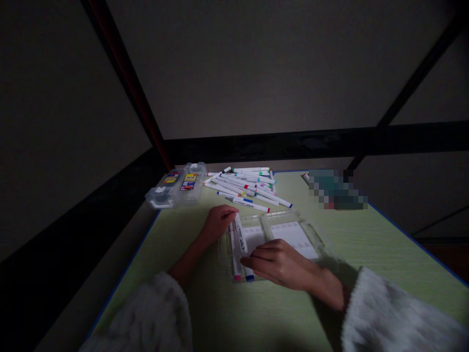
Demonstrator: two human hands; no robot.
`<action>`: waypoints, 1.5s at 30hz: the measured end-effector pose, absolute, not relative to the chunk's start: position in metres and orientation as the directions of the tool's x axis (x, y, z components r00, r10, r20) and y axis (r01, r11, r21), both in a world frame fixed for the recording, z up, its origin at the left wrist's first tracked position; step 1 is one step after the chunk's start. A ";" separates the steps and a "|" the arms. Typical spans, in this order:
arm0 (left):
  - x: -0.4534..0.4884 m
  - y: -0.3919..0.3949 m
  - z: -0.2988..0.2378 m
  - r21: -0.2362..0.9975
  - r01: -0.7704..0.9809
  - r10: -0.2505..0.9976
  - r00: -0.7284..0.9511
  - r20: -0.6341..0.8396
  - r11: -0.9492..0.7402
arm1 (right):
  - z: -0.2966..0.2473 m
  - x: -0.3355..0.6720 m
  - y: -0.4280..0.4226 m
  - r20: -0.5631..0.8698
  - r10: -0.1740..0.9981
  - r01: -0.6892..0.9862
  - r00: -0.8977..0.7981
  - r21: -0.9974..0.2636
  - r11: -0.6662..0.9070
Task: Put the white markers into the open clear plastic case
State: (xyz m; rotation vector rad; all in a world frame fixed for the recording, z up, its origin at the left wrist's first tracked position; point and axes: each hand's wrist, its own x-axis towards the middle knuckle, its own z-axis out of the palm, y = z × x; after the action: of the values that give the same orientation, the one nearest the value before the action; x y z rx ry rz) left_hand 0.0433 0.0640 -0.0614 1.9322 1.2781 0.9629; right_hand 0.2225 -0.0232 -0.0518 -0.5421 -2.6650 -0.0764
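Markers point(238, 237) lie side by side in the left half of the open clear case point(293, 233), which sits on the green table point(384, 254) close in front of the person. Seating them well likely means keeping the barrels parallel, caps all one way, and pressing each down flat before adding another, so none rides up on its neighbour.

The left hand point(219, 222) is curled, its fingertips point(230, 211) on the markers' far ends; whether it grips one I cannot tell. The right hand point(284, 264) lies flat over the case, fingers point(264, 257) stretched out and close together, the tips touching the near part of the barrels — steadying, not pinching.

Beyond the case lies a loose pile of markers point(245, 188), and to its left a second case point(179, 188), closed.
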 end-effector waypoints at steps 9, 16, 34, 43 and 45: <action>0.045 0.063 -0.062 0.872 0.414 0.955 0.245 0.169 -0.261 | -0.050 0.221 -0.023 0.399 0.346 0.372 -0.849 -0.012 0.928; 0.045 0.063 -0.064 0.900 0.381 0.961 0.248 0.123 -0.214 | -0.052 0.219 -0.022 0.377 0.360 0.375 -0.854 -0.035 0.926; 0.047 0.063 -0.061 0.939 0.318 0.970 0.238 0.052 -0.129 | -0.041 0.222 -0.022 0.259 0.509 0.334 -0.821 -0.505 0.796; 0.047 0.063 -0.060 0.951 0.297 0.974 0.227 0.023 -0.092 | -0.040 0.221 -0.022 0.225 0.531 0.334 -0.817 -0.566 0.754; 0.048 0.063 -0.060 0.952 0.293 0.974 0.225 0.015 -0.083 | -0.041 0.221 -0.022 0.227 0.533 0.330 -0.815 -0.574 0.749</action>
State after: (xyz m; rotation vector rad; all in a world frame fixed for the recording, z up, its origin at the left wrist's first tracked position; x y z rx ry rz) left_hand 0.0476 0.0627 -0.0603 1.5643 1.2302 0.9167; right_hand 0.2209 -0.0216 -0.0413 -0.6617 -2.5689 0.7417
